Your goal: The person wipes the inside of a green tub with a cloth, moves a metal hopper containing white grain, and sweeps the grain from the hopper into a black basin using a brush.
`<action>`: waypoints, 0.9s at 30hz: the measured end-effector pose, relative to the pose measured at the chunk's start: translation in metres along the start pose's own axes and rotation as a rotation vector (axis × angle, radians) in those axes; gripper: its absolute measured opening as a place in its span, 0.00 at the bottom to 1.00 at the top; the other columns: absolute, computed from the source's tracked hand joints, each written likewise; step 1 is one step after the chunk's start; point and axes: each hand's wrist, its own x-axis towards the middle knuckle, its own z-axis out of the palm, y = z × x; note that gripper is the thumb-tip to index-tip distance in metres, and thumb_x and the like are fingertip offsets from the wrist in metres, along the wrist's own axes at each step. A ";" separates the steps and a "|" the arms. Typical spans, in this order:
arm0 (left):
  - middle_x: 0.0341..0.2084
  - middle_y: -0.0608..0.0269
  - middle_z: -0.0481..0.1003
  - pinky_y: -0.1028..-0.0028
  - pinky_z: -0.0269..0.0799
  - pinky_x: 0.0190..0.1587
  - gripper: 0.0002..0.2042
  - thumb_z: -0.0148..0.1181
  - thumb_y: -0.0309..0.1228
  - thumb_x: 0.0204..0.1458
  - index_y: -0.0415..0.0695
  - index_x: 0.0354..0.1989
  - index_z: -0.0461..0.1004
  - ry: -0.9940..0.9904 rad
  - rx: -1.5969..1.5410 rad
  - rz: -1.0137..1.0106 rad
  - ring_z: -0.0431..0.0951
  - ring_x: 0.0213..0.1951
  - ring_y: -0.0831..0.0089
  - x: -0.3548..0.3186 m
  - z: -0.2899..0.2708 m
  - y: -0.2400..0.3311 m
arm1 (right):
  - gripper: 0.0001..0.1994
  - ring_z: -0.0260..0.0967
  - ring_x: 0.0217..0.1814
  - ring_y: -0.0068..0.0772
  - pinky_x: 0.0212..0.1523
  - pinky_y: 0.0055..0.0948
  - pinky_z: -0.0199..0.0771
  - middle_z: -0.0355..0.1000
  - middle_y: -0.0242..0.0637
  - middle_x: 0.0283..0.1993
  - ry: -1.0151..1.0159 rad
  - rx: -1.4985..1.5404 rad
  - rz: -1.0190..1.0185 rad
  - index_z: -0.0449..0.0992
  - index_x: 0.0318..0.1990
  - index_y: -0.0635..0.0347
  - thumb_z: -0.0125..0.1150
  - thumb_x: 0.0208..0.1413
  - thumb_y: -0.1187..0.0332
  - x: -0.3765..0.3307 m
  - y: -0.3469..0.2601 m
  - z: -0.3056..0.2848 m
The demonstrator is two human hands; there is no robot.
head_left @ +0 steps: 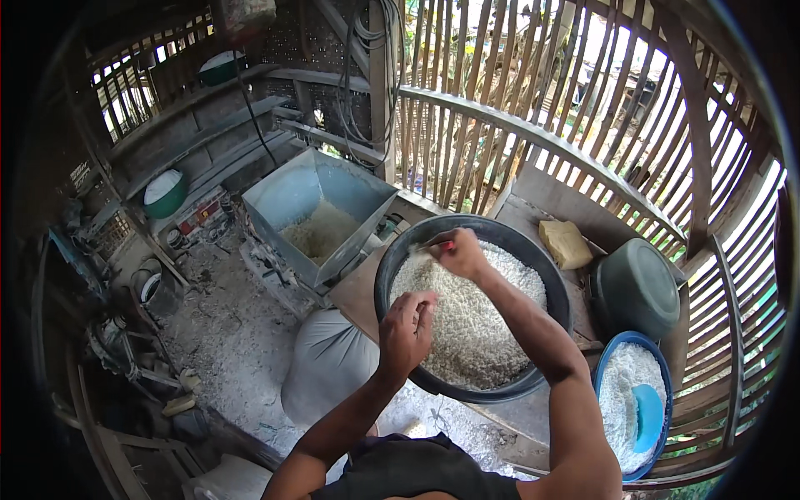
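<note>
A wide black tub (557, 279) full of white, crumbly grains (479, 321) stands in front of me on a wooden surface. My right hand (463, 254) reaches over its far side, closed on a small tool with a red part (447, 247). A thin dark end of that tool points left toward the rim; its exact kind is not clear. Above the tub's left side, my left hand (406, 330) is raised with fingers bent together. Whatever it may hold is hidden.
Left of the tub is a metal hopper (279, 196) partly filled with grains. A stuffed pale sack (325, 362) stands below. To the right are a yellowish block (564, 243), an upturned dark basin (637, 287) and a blue basin (598, 367) with a light-blue scoop (647, 417). Slatted walls surround the area.
</note>
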 end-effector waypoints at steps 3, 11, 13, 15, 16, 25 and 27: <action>0.30 0.59 0.77 0.75 0.70 0.31 0.06 0.57 0.26 0.56 0.38 0.39 0.74 0.080 -0.082 -0.068 0.76 0.29 0.73 -0.006 0.003 0.002 | 0.11 0.76 0.31 0.48 0.36 0.37 0.76 0.77 0.45 0.28 -0.313 0.115 -0.261 0.82 0.32 0.58 0.63 0.43 0.63 -0.026 -0.033 0.002; 0.24 0.59 0.76 0.76 0.65 0.21 0.06 0.61 0.27 0.54 0.38 0.32 0.73 0.145 -0.121 -0.061 0.74 0.23 0.74 -0.008 0.001 0.007 | 0.08 0.76 0.28 0.41 0.34 0.32 0.75 0.78 0.45 0.30 -0.277 0.138 -0.250 0.83 0.31 0.59 0.63 0.43 0.69 -0.021 -0.028 -0.059; 0.22 0.60 0.75 0.76 0.65 0.21 0.06 0.61 0.28 0.54 0.38 0.30 0.73 0.078 -0.089 -0.056 0.74 0.23 0.74 -0.006 0.003 0.005 | 0.10 0.76 0.32 0.43 0.35 0.33 0.75 0.77 0.47 0.32 -0.197 0.046 -0.245 0.83 0.33 0.59 0.63 0.43 0.67 0.003 0.014 -0.051; 0.20 0.60 0.74 0.74 0.66 0.23 0.08 0.62 0.29 0.53 0.37 0.28 0.73 0.081 -0.066 -0.089 0.74 0.23 0.73 -0.004 0.001 0.006 | 0.10 0.77 0.34 0.42 0.38 0.33 0.76 0.78 0.46 0.33 -0.231 -0.026 -0.139 0.83 0.34 0.56 0.63 0.44 0.66 0.013 0.038 -0.053; 0.20 0.60 0.74 0.74 0.66 0.24 0.08 0.62 0.29 0.53 0.37 0.28 0.73 0.062 -0.063 -0.105 0.73 0.23 0.72 -0.005 0.001 0.006 | 0.10 0.77 0.35 0.40 0.39 0.34 0.76 0.79 0.44 0.34 -0.208 -0.028 -0.044 0.83 0.35 0.55 0.63 0.46 0.65 0.011 0.062 -0.058; 0.24 0.57 0.77 0.71 0.70 0.29 0.09 0.62 0.30 0.52 0.39 0.38 0.77 -0.047 -0.058 -0.114 0.75 0.23 0.70 -0.008 -0.001 0.005 | 0.11 0.74 0.26 0.41 0.31 0.36 0.72 0.74 0.52 0.25 0.240 -0.237 0.422 0.83 0.35 0.58 0.65 0.48 0.63 -0.156 0.055 -0.129; 0.25 0.57 0.78 0.71 0.70 0.29 0.11 0.62 0.30 0.52 0.41 0.44 0.77 -0.077 -0.110 -0.170 0.75 0.24 0.71 -0.007 -0.002 0.006 | 0.11 0.67 0.20 0.49 0.26 0.37 0.69 0.70 0.52 0.20 0.371 -0.241 0.540 0.82 0.32 0.59 0.65 0.50 0.61 -0.191 0.019 -0.110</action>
